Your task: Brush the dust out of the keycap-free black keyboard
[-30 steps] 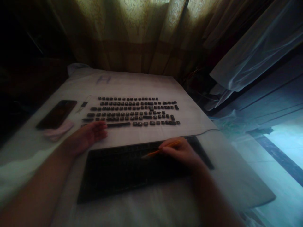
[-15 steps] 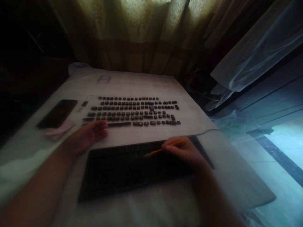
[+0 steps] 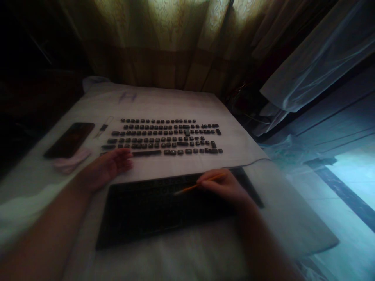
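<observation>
My right hand (image 3: 224, 185) is closed on a thin orange-handled brush (image 3: 190, 188), its pale tip pointing left over the black keyboard (image 3: 140, 214). The keyboard lies slightly slanted on the white-covered table, and its bare upper face looks stripped of keycaps, though it is too dark for detail. My left hand (image 3: 113, 166) rests beyond the keyboard's far left corner, fingers loosely apart and holding nothing. Just past its fingertips, rows of loose black keycaps (image 3: 158, 139) are laid out in keyboard order, with the long space bar (image 3: 146, 153) close to the fingers.
At the left lie a dark phone (image 3: 70, 139), a pink cloth (image 3: 72, 160) and a small wire-ended tool (image 3: 103, 127). A cable (image 3: 252, 162) runs right from the keyboard's back. Curtains (image 3: 175, 58) hang behind the table.
My right hand and the brush have shifted slightly left over the keyboard. My left hand stays in nearly the same place.
</observation>
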`<move>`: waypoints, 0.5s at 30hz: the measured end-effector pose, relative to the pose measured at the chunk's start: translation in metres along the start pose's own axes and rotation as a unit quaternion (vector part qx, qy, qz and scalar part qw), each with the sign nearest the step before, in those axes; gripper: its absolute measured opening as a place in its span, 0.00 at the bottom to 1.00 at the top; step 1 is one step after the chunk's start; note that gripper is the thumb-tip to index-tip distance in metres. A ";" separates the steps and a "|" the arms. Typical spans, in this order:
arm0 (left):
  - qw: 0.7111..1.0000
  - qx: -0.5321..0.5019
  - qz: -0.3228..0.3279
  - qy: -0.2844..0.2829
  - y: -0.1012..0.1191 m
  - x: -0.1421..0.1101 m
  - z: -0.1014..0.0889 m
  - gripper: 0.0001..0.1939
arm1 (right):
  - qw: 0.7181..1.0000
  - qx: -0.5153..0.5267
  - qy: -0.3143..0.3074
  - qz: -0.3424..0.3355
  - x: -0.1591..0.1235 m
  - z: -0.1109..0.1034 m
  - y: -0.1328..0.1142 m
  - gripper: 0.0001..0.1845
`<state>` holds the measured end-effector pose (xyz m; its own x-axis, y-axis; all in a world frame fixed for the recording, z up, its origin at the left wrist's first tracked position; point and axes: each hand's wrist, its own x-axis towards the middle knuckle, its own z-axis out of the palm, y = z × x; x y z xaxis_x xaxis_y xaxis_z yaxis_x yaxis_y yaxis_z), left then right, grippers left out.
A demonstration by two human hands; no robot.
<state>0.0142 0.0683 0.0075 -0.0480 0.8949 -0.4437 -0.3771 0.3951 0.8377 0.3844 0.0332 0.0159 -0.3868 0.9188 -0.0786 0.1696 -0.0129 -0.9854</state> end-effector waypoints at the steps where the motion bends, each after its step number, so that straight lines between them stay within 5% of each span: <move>1: 1.000 0.000 -0.001 0.002 0.000 0.000 0.001 0.08 | 1.000 0.007 0.007 -0.003 -0.001 0.000 0.000 0.04; 7: 1.000 0.001 -0.003 0.008 0.001 -0.003 0.003 0.12 | 0.999 0.011 0.052 -0.008 -0.006 -0.003 -0.005 0.02; 15: 1.000 0.011 0.002 -0.006 0.000 0.000 -0.001 0.11 | 0.999 -0.041 0.003 -0.011 -0.001 -0.005 0.002 0.05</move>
<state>0.0137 0.0681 0.0070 -0.0391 0.8991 -0.4361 -0.3564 0.3952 0.8467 0.3901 0.0341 0.0149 -0.3864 0.9206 -0.0567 0.2352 0.0389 -0.9712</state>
